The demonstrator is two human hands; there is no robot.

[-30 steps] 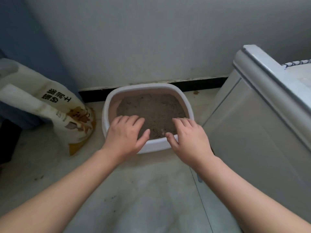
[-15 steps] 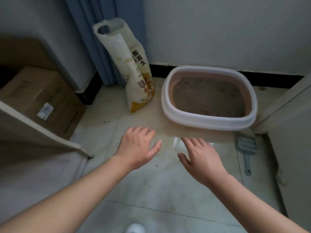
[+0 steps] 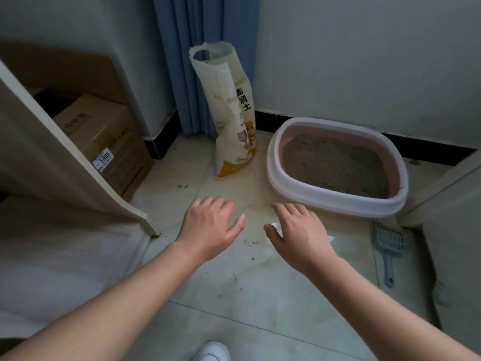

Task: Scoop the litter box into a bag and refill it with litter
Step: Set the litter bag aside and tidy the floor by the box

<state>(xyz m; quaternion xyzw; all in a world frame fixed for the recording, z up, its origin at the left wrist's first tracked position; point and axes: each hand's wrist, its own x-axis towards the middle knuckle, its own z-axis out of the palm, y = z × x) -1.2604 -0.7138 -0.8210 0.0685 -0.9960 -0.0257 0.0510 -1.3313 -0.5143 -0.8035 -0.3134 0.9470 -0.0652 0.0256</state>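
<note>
Both grips empty. Left grip (image 3: 210,227) and right grip (image 3: 299,233) hang palm-down over the floor (image 3: 234,303), fingers spread and loose, touching nothing that can be made out.

Litter box (image 3: 325,195): at the far edge of the floor, against the wall, towards the right. Grey litter (image 3: 333,162) covers its bottom. Its near rim sits just beyond the right grip, apart from it.

Scoop (image 3: 389,243): grey, slotted, flat on the floor at the right edge. Head towards the box's near right corner, handle towards the person. To the right of the right grip, not touching.

Litter bag (image 3: 231,121): upright, top open, just left of the box, in front of the blue curtain (image 3: 187,61). Well beyond the left grip.

Step in hand, as judged: fetching tools before scooping. Best done by taking the scoop by its handle with the right grip, the nearer one. A waste bag should stand open beside the box first; none shows plainly. Something pale peeks from under the right grip, cannot tell what.

Loose granules (image 3: 251,242) lie between the grips, so keep loaded scoops low.
</note>
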